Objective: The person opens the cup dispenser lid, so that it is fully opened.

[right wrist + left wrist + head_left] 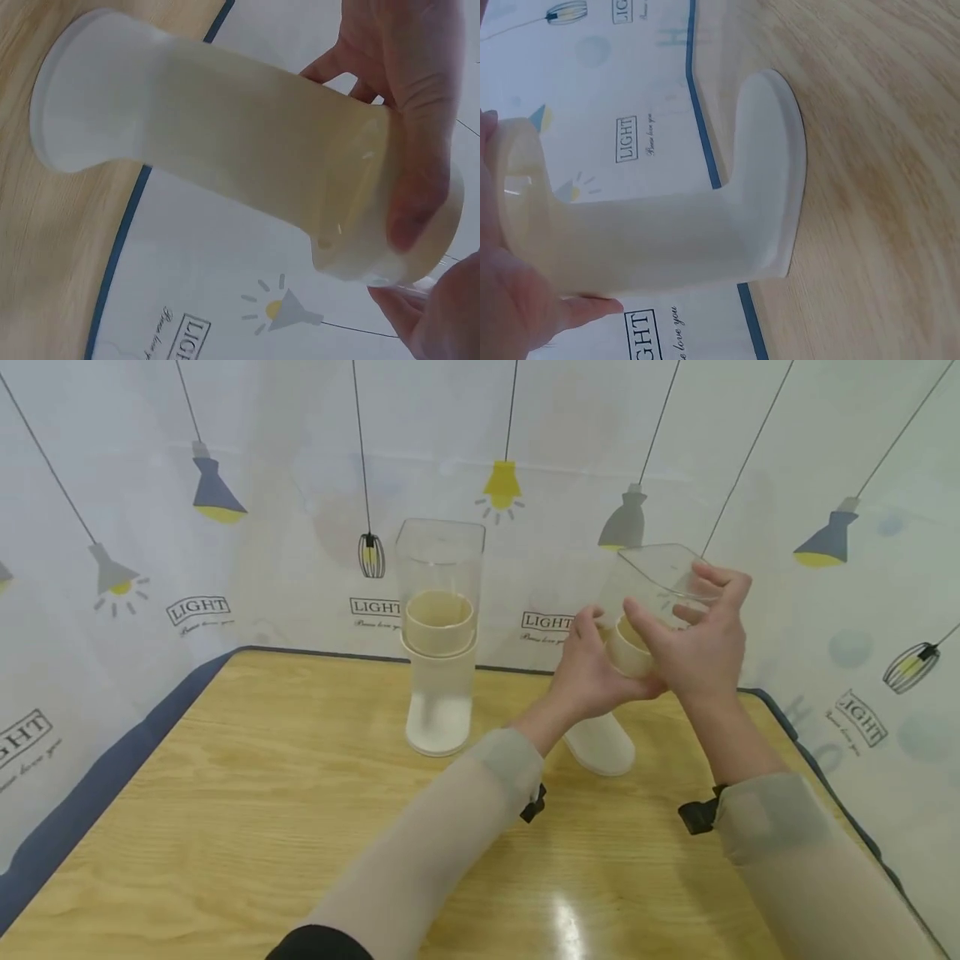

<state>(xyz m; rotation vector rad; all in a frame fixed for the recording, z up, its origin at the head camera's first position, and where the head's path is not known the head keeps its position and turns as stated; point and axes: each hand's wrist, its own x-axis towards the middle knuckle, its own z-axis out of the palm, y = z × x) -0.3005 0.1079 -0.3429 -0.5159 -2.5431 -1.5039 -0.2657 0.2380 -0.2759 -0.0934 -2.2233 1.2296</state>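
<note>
My left hand (588, 672) grips the cream ring-shaped collar (630, 652) at the top of a white stand (652, 240), its thumb along the near side. My right hand (705, 643) holds a clear square-mouthed container (656, 564) above the collar, thumb in front and fingers around the far side. Both the container and the stand lean. The stand's flared foot (600, 747) is at the table, partly hidden behind my left arm. The right wrist view shows the left hand (420, 97) around the collar and part of the right hand (450, 307) close by.
Left of the hands, a matching white stand (442, 718) stands upright on the wooden table (262, 818), with a clear container (442, 547) in its collar. A cloth backdrop (300, 485) printed with lamps hangs just behind the table's far edge.
</note>
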